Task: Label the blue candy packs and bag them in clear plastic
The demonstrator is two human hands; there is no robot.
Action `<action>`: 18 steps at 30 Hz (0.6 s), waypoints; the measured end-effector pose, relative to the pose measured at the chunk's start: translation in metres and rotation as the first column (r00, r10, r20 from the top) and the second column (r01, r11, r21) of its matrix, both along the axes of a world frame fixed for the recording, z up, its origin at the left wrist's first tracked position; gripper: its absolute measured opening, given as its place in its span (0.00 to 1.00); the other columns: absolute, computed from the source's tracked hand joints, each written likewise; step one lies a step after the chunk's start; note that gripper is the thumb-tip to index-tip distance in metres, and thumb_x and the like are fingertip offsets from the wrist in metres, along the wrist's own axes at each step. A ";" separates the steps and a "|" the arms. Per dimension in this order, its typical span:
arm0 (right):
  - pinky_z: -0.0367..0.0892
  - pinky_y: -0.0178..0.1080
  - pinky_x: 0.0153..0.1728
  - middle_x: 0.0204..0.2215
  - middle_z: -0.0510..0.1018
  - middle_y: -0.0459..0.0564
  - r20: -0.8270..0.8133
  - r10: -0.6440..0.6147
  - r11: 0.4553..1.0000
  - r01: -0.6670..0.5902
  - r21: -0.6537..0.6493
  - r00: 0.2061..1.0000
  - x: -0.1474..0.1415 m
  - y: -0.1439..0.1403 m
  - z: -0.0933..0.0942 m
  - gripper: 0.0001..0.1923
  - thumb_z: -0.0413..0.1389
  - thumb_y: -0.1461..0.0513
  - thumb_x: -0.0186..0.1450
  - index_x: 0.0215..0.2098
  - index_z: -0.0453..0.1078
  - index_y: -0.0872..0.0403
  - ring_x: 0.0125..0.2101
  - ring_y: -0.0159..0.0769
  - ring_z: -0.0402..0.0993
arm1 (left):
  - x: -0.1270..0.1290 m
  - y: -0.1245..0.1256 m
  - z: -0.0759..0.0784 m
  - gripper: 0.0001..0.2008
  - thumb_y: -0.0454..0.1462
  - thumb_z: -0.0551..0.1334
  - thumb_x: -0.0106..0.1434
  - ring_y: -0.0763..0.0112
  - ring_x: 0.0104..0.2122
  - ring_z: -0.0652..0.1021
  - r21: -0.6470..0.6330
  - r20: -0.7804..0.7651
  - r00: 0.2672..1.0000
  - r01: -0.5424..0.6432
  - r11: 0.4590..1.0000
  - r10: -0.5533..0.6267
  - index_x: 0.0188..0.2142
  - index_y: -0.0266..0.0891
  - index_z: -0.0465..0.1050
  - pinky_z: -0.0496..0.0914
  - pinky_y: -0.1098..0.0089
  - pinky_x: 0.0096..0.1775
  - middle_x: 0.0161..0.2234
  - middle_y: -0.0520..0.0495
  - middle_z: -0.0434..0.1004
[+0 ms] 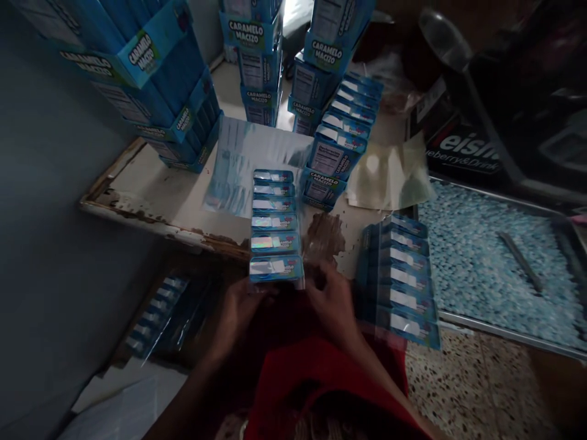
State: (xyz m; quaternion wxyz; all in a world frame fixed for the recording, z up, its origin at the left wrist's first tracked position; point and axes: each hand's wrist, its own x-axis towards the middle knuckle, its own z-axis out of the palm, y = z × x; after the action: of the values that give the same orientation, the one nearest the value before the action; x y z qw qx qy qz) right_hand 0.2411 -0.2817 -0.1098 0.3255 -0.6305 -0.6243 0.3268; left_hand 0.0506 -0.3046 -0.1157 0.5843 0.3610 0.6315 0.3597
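Observation:
A row of several blue candy packs (274, 223) stands at the table's front edge, with clear plastic wrap (300, 282) around it. At the near end of the row, my left hand (239, 308) has its fingers closed on the wrap at the left corner. My right hand (332, 296) pinches the wrap at the right corner. Both hands are dim and slightly blurred, and some fingertips are hidden. Beyond the row lie clear plastic sheets (261, 146). Right of my right hand is another plastic-wrapped row of packs (406, 281).
Stacked blue display boxes marked "Caramelo Macizo" (158, 79) stand at the back left, with more boxes (328, 159) behind the hands. A tray of small blue candies (486, 256) holds a metal strip (520, 263). A wrapped row (156, 318) lies low at left.

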 end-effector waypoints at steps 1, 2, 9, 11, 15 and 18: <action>0.73 0.39 0.36 0.38 0.83 0.51 -0.045 0.003 1.000 -0.002 0.018 0.999 0.003 -0.002 -0.001 0.11 0.55 0.64 0.67 0.47 0.74 0.53 0.36 0.40 0.80 | -0.001 0.000 -0.001 0.14 0.45 0.66 0.56 0.58 0.36 0.82 -0.006 0.014 1.000 0.004 1.000 -0.004 0.33 0.36 0.82 0.75 0.64 0.39 0.35 0.41 0.85; 0.74 0.41 0.41 0.43 0.82 0.54 -0.050 -0.006 0.999 0.009 0.044 0.999 0.006 -0.003 -0.002 0.15 0.56 0.62 0.67 0.52 0.73 0.53 0.41 0.42 0.80 | -0.002 0.000 -0.002 0.14 0.45 0.66 0.56 0.58 0.36 0.81 -0.011 0.029 1.000 0.007 1.000 -0.007 0.31 0.37 0.82 0.75 0.64 0.38 0.35 0.41 0.84; 0.71 0.51 0.52 0.51 0.75 0.56 0.092 0.148 0.979 -0.159 0.126 0.985 0.001 -0.002 -0.005 0.32 0.62 0.66 0.56 0.59 0.66 0.51 0.51 0.49 0.73 | 0.015 0.007 -0.013 0.18 0.49 0.70 0.51 0.53 0.42 0.82 -0.101 0.215 0.974 -0.056 0.993 0.077 0.35 0.38 0.82 0.77 0.58 0.45 0.40 0.40 0.85; 0.72 0.51 0.51 0.52 0.76 0.55 0.056 0.113 0.985 -0.119 0.124 0.992 -0.008 -0.002 -0.009 0.32 0.64 0.64 0.57 0.59 0.66 0.51 0.51 0.49 0.74 | 0.019 0.011 -0.012 0.16 0.48 0.69 0.52 0.52 0.45 0.82 -0.042 0.194 0.978 -0.065 0.997 0.072 0.34 0.39 0.82 0.76 0.57 0.49 0.39 0.41 0.86; 0.73 0.46 0.44 0.45 0.80 0.51 0.017 0.005 0.987 -0.007 0.163 1.000 -0.017 -0.001 -0.023 0.21 0.63 0.63 0.61 0.53 0.71 0.49 0.44 0.46 0.77 | 0.018 0.019 -0.011 0.16 0.46 0.69 0.53 0.49 0.47 0.81 0.069 0.101 0.995 -0.036 0.997 0.029 0.37 0.39 0.83 0.76 0.54 0.51 0.37 0.43 0.86; 0.72 0.46 0.44 0.42 0.83 0.49 0.042 -0.021 0.972 0.011 0.233 0.999 -0.016 0.000 -0.028 0.18 0.64 0.64 0.61 0.50 0.74 0.48 0.42 0.45 0.78 | 0.014 0.020 -0.015 0.20 0.45 0.72 0.49 0.49 0.46 0.82 0.056 0.011 1.000 -0.016 0.998 0.016 0.41 0.38 0.83 0.77 0.54 0.50 0.40 0.43 0.86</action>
State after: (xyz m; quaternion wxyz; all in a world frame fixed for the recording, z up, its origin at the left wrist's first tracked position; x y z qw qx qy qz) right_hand 0.2249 -0.2816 -0.1382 0.3861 -0.5998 -0.6604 0.2348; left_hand 0.0646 -0.2842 -0.1307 0.5745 0.3702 0.6210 0.3837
